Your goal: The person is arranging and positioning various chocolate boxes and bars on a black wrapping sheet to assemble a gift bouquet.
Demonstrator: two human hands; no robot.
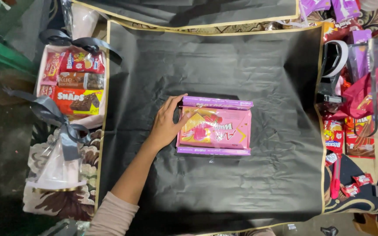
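One left hand (166, 124) rests open fingers against a glossy pink wafer packet (215, 127), flanked by two flat purple boxes (217, 102), on crinkled black wrapping paper (250, 65)

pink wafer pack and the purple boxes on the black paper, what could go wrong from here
1. The left hand touches only the left end of the pink pack; a push there could skew it off the two purple boxes it lies between.
2. The black paper is already creased, so sliding the stack might wrinkle or tear it.
3. Loose snack packs lie at the paper's right edge and could get caught under it if it is folded.
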